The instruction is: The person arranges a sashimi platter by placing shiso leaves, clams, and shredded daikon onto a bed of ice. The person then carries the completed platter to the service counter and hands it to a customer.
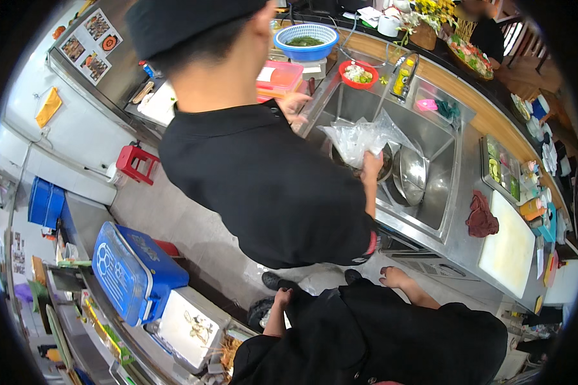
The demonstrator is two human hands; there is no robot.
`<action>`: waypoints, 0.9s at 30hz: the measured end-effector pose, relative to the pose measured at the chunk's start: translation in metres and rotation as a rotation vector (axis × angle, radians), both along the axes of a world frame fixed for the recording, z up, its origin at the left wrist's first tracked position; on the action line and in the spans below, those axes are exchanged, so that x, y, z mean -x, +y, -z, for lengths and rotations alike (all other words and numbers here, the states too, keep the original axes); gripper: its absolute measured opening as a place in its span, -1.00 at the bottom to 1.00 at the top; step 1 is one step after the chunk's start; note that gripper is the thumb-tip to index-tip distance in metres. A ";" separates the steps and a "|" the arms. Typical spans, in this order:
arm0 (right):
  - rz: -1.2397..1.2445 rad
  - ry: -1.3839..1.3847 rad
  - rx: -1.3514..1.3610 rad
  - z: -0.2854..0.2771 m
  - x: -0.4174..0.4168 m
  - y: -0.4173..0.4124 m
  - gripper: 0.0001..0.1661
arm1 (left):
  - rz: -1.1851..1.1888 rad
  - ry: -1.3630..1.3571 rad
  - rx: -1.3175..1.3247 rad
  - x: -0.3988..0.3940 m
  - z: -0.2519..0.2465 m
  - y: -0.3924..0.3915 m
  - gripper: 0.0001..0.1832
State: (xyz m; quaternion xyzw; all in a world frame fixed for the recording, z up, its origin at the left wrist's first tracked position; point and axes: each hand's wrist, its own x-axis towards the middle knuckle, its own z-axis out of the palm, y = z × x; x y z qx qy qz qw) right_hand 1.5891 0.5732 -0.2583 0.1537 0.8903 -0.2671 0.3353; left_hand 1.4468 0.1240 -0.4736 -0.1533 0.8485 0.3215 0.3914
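My left hand hangs low with its fingers curled; whether anything is in it is hidden. Beside it is a dark bundle that I cannot make out. My right hand is empty, fingers apart, below the front of the steel counter. Directly before me a co-worker in black stands at the steel sink. One of that person's hands grips a clear plastic bag above a pot. A metal bowl leans in the basin beside it.
On the counter lie a white cutting board and a dark red cloth. A red bowl and a blue basin with a strainer stand beyond. A blue cooler box, a white box and a red stool are at left.
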 end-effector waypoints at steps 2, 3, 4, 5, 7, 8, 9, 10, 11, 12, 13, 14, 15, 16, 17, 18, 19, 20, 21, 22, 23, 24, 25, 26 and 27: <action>0.083 0.080 -0.010 0.026 0.028 -0.041 -0.59 | 0.160 -0.131 -0.045 0.040 0.021 -0.042 -0.37; 0.144 0.121 -0.029 0.046 0.035 -0.059 -0.60 | 0.262 -0.195 -0.077 0.070 0.026 -0.052 -0.31; 0.059 0.073 -0.055 0.084 0.029 -0.057 -0.58 | 0.656 0.046 0.108 0.080 0.007 -0.049 -0.32; 0.148 0.044 -0.037 0.098 0.055 -0.080 -0.62 | 0.742 -0.024 0.209 0.125 -0.047 -0.054 -0.37; 0.248 -0.110 0.066 0.098 0.071 -0.152 -0.66 | 0.758 -0.119 -0.014 0.168 -0.016 -0.140 -0.41; 0.303 -0.152 0.099 0.106 0.069 -0.168 -0.67 | 0.735 -0.221 -0.124 0.186 -0.025 -0.156 -0.44; 0.341 -0.130 0.167 0.130 0.064 -0.188 -0.67 | 0.702 -0.331 -0.213 0.204 -0.044 -0.177 -0.46; 0.364 -0.092 0.224 0.147 0.061 -0.202 -0.67 | 0.543 -0.455 -0.253 0.211 -0.054 -0.195 -0.47; 0.365 -0.022 0.279 0.163 0.059 -0.215 -0.67 | 0.383 -0.578 -0.288 0.219 -0.063 -0.214 -0.48; 0.335 0.069 0.319 0.179 0.060 -0.228 -0.67 | 0.321 -0.614 -0.366 0.226 -0.066 -0.233 -0.49; 0.241 0.158 0.328 0.192 0.071 -0.240 -0.67 | 0.257 -0.648 -0.446 0.235 -0.065 -0.251 -0.49; 0.055 0.259 0.384 0.201 0.093 -0.255 -0.66 | 0.185 -0.664 -0.501 0.249 -0.059 -0.272 -0.49; -0.130 0.358 0.422 0.204 0.111 -0.266 -0.65 | 0.117 -0.682 -0.563 0.267 -0.051 -0.281 -0.48; 0.017 0.274 0.434 0.203 0.133 -0.279 -0.66 | 0.127 -0.719 -0.548 0.287 -0.039 -0.295 -0.47; 0.164 0.188 0.444 0.201 0.155 -0.292 -0.67 | 0.404 -0.626 -0.647 0.311 -0.026 -0.304 -0.48; 0.325 0.097 0.480 0.197 0.177 -0.322 -0.69 | 0.680 -0.541 -0.716 0.331 0.004 -0.332 -0.48; 0.491 0.019 0.518 0.202 0.200 -0.351 -0.70 | 0.833 -0.496 -0.652 0.366 0.002 -0.341 -0.49; 0.655 -0.062 0.560 0.206 0.223 -0.377 -0.71 | 0.986 -0.447 -0.587 0.403 0.000 -0.349 -0.50; 0.805 -0.134 0.598 0.216 0.248 -0.396 -0.72 | 0.995 -0.421 -0.403 0.448 -0.031 -0.336 -0.51; 1.099 -0.263 0.531 0.249 0.165 -0.340 -0.78 | 0.847 -0.504 -0.506 0.412 -0.018 -0.306 -0.51; 1.117 -0.153 0.608 0.268 0.207 -0.368 -0.80 | 0.742 -0.482 -0.388 0.453 -0.031 -0.321 -0.52; 1.159 -0.047 0.696 0.264 0.255 -0.403 -0.82 | 0.563 -0.481 -0.349 0.491 -0.031 -0.352 -0.52; 1.209 0.052 0.749 0.259 0.288 -0.425 -0.84 | 0.385 -0.483 -0.336 0.527 -0.033 -0.368 -0.52; 1.320 -0.081 0.689 0.272 0.306 -0.406 -0.86 | 0.388 -0.353 -0.367 0.556 -0.057 -0.348 -0.54; 1.345 -0.140 0.682 0.274 0.323 -0.406 -0.85 | 0.325 -0.342 -0.366 0.579 -0.076 -0.353 -0.57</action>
